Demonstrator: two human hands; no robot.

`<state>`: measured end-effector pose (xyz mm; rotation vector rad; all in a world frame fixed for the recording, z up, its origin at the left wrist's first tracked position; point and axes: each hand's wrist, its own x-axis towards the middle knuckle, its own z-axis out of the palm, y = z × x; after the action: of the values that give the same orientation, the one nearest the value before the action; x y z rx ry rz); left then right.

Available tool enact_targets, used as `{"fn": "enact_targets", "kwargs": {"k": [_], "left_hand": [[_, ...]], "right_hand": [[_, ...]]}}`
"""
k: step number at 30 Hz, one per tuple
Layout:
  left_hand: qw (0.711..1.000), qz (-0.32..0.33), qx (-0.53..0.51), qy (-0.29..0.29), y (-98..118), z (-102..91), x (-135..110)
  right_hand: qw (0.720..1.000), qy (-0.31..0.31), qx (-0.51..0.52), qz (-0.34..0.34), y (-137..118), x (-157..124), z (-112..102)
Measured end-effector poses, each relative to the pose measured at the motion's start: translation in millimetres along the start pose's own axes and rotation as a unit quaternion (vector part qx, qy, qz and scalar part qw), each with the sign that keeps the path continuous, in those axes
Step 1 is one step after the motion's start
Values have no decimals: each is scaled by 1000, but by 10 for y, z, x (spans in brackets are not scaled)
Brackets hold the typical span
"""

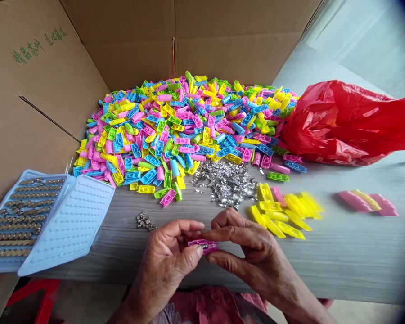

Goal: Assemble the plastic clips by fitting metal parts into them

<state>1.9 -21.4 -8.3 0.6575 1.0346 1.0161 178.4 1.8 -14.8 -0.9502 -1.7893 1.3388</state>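
Pink casing: the pink casing (pixel 193 243) lies between my two hands, on the near side of the metal heap (pixel 227 182), its hollow side up; small silvery bits sit inside, perhaps round cells, though they are too small for me to be sure.
Left hand: my left hand (pixel 167 254) pinches the casing's left end, thumb across the near edge, fingers behind; it is nearer than the metal heap and to its left.
Right hand: my right hand (pixel 253 247) is narrowed on the casing's other end, forefinger along the far edge, thumb at the near one; it is nearer than the metal heap, a little to its right.
Loose discs: a small cluster of silver discs (pixel 145 220) lies left of the metal heap and nearer to me.
Blue tray: the blue tray (pixel 3 265), with rows of discs, is well left of the metal heap, its ridged lid (pixel 67 225) beside it.
Coloured pile: the pile of plastic casings (pixel 178 121) spreads behind the metal heap and to both sides.
Yellow pieces: a group of yellow pieces (pixel 270 205) lies just right of the metal heap, partly blurred.
Red bag: the red plastic bag (pixel 351 121) slumps farther right and behind the metal heap.
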Motion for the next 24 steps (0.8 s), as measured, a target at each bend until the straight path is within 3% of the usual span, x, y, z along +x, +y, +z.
{"fn": "enact_targets", "kwargs": {"k": [7,13,18,24], "left_hand": [[999,23,29,30,31,39,-6],[998,22,30,49,19,40,1],[1000,10,28,0,-1,-21,-12],[999,34,-14,-19,13,-26,-37]], "right_hand": [[999,29,-10,-39,-9,-5,54],[999,23,8,-29,32,2,63],[999,24,44,-1,46,-3,38],[997,52,50,-9,49,2,31]]}}
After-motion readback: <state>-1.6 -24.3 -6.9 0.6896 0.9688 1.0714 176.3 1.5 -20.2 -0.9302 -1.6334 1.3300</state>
